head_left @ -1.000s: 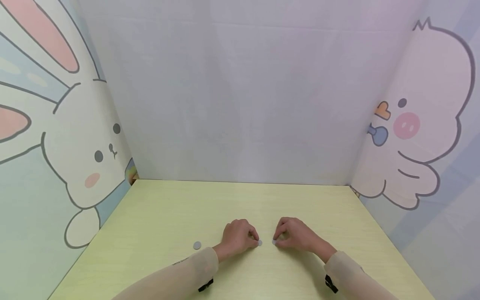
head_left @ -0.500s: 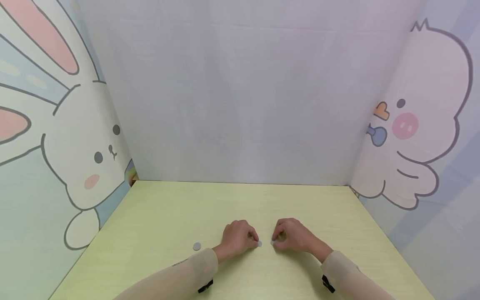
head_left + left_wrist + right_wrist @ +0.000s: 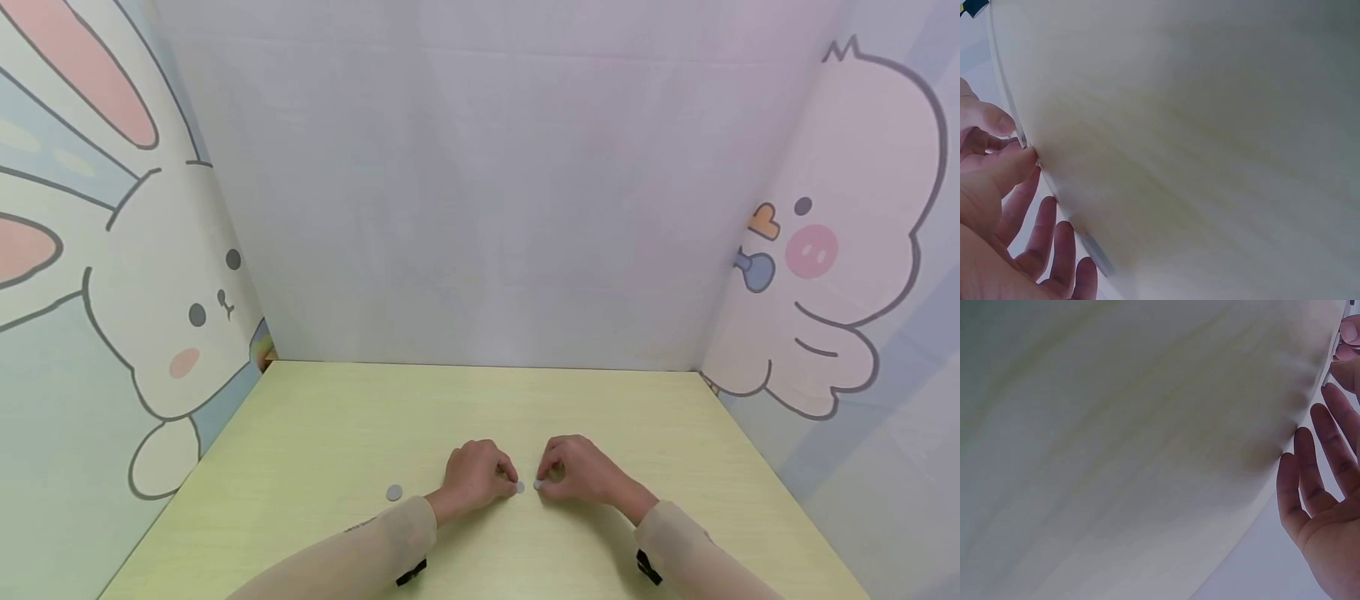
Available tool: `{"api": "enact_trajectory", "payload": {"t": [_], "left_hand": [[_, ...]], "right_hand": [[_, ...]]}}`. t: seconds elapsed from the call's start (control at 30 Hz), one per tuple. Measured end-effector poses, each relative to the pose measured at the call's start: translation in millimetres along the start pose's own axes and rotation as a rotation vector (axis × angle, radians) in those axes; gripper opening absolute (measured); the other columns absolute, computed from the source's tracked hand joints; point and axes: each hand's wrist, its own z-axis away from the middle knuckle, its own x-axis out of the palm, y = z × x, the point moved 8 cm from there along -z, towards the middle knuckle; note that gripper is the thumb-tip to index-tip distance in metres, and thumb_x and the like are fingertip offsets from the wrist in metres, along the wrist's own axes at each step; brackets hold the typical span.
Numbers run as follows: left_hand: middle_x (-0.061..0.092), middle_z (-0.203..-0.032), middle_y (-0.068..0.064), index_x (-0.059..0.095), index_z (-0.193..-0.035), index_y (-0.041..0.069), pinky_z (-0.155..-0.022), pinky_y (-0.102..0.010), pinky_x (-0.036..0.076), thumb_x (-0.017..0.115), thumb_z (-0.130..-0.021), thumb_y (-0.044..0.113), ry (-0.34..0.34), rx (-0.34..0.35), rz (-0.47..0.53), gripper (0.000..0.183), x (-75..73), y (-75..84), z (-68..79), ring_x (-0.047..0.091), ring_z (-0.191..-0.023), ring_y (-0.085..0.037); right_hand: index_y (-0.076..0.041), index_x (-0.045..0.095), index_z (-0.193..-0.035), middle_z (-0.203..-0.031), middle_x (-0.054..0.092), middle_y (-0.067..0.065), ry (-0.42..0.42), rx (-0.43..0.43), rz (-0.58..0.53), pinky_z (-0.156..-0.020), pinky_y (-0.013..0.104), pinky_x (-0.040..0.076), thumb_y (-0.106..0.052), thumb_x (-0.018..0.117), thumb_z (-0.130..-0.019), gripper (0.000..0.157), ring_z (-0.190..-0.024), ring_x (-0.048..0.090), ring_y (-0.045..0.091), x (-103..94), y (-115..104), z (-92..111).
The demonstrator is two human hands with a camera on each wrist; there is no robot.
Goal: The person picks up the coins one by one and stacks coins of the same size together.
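Just left of the table's middle, my left hand pinches the edge of a small grey coin-like disc between thumb and forefinger, low at the tabletop. Facing it, my right hand pinches a second grey coin-like disc the same way. A narrow gap separates the two discs. A third disc lies flat to the left of my left hand; it shows edge-on in the left wrist view as a grey sliver. Fingers partly cover both held discs, and no markings can be made out.
The pale yellow-green table reaches back to a plain light curtain. Curtains printed with a rabbit and a chick flank it left and right. Black straps hang below both cuffs.
My right hand has slid its disc left, narrowing the gap to the other held disc. My left hand and the third disc stay in place.
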Motion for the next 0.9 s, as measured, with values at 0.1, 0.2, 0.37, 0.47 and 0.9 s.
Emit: {"api": "enact_trajectory", "payload": {"t": [0.1, 0.2, 0.37, 0.47, 0.9], "left_hand": [[0.066, -0.083, 0.012, 0.083, -0.077, 0.027, -0.071, -0.030, 0.042, 0.093, -0.082, 0.030, 0.002, 0.007, 0.003, 0.011, -1.0, 1.3, 0.4, 0.056, -0.079, -0.005], [0.067, -0.082, 0.013, 0.084, -0.077, 0.027, -0.070, -0.030, 0.041, 0.092, -0.082, 0.029, 0.007, 0.010, 0.004, 0.010, -1.0, 1.0, 0.0, 0.056, -0.078, -0.005], [0.068, -0.082, 0.014, 0.083, -0.076, 0.027, -0.068, -0.029, 0.040, 0.092, -0.082, 0.025, 0.010, 0.008, 0.026, 0.011, -0.6, -1.0, -1.3, 0.054, -0.076, -0.003], [0.069, -0.082, 0.016, 0.084, -0.076, 0.027, -0.068, -0.030, 0.041, 0.092, -0.081, 0.025, 0.008, 0.004, 0.028, 0.010, 0.2, -2.4, -2.2, 0.056, -0.077, -0.003], [0.070, -0.083, 0.019, 0.085, -0.079, 0.030, -0.068, -0.029, 0.042, 0.093, -0.081, 0.027, 0.003, 0.010, 0.009, 0.008, 2.0, -4.5, -3.7, 0.059, -0.080, -0.004]], "right_hand": [[-0.022, 0.083, -0.085, -0.088, 0.070, -0.014, 0.008, -0.004, -0.005, -0.079, 0.027, 0.054, -0.021, 0.088, -0.084, 0.006, -0.083, 0.064, 0.005, 1.8, -2, -2], [-0.022, 0.083, -0.085, -0.088, 0.070, -0.015, 0.011, -0.008, 0.003, -0.080, 0.027, 0.053, -0.021, 0.088, -0.084, 0.005, -0.083, 0.064, 0.005, 4.8, -4, -4], [-0.022, 0.083, -0.085, -0.088, 0.070, -0.014, 0.013, -0.013, 0.009, -0.080, 0.027, 0.053, -0.020, 0.088, -0.083, 0.006, -0.083, 0.064, 0.004, 9.1, -10, -9], [-0.022, 0.083, -0.085, -0.088, 0.070, -0.014, 0.017, -0.017, 0.004, -0.080, 0.027, 0.053, -0.019, 0.088, -0.082, 0.006, -0.083, 0.064, 0.004, 10.0, -15, -12], [-0.024, 0.083, -0.084, -0.088, 0.071, -0.015, 0.028, 0.012, 0.018, -0.081, 0.030, 0.053, -0.021, 0.089, -0.082, 0.006, -0.085, 0.064, 0.003, 13.6, -19, -16]]}}
